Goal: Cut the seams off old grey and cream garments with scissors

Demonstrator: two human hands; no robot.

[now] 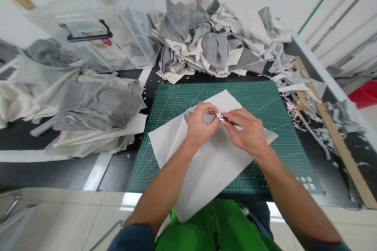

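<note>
A white cloth (pixel 224 160) lies slantwise on the green cutting mat (pixel 173 94), its near corner hanging over the table's front edge. My left hand (pixel 202 123) pinches a raised bit of this cloth between thumb and forefinger. Just right of it, my right hand (pixel 246 127) is closed around a small, shiny metal tool (pixel 222 118), whose tip meets the pinched cloth. Most of the tool is hidden by the fingers, so its exact kind does not show.
Grey and cream fabric pieces (pixel 215 49) are heaped behind the mat. To the left sit a stack of folded grey cloth (pixel 97 104) and a clear plastic box (pixel 138 35). At right lie a long wooden ruler (pixel 338 137), gold-handled scissors (pixel 304 115) and white scraps (pixel 321 141).
</note>
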